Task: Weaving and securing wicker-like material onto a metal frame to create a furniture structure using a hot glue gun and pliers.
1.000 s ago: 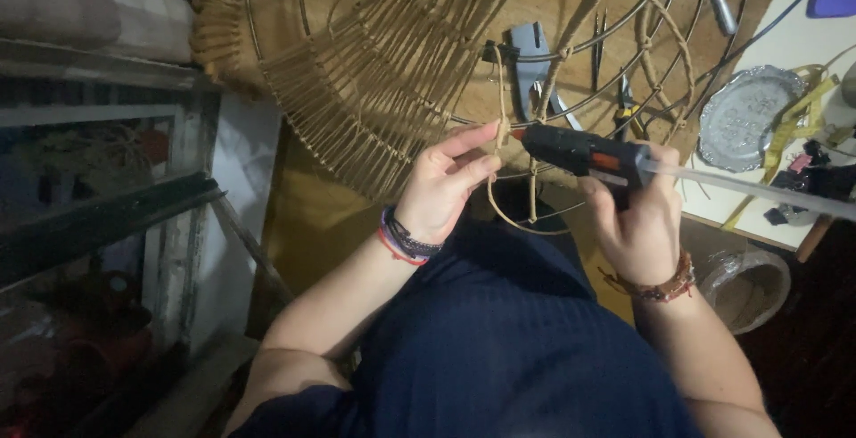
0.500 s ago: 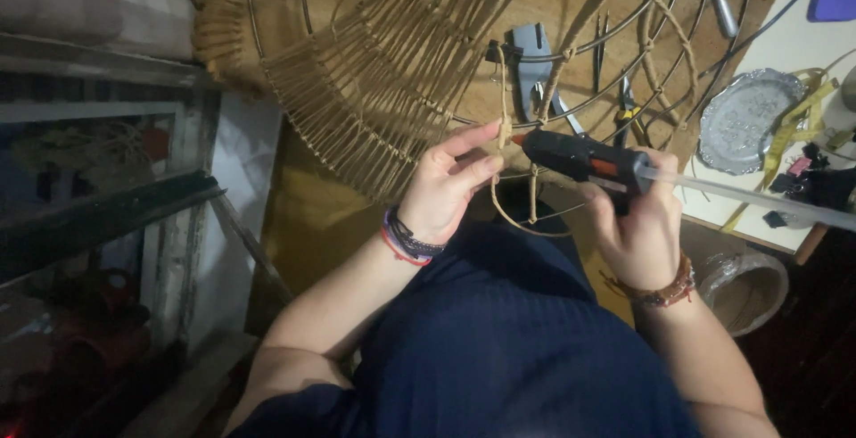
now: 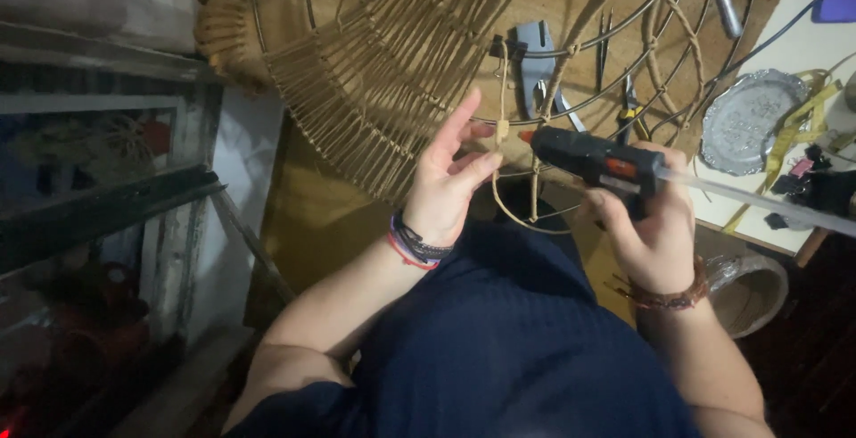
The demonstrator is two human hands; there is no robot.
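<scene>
Matt black plastic glue gun [image 3: 593, 160]

Both forearms are bare. The left hand [image 3: 450, 184], at the frame's centre, has a stack of thin bands at its wrist, dark purple and black with one red. The right hand [image 3: 655, 224], centre right, wears a brown beaded bracelet. A dark navy ribbed garment fills the lower middle.

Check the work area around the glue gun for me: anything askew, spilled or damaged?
Nothing looks spilled or broken. The right hand holds the black glue gun, its tip near the tan cord by the left hand. Pliers and a silver tray lie loosely on the table behind the wire frame: cluttered, not odd.
</scene>
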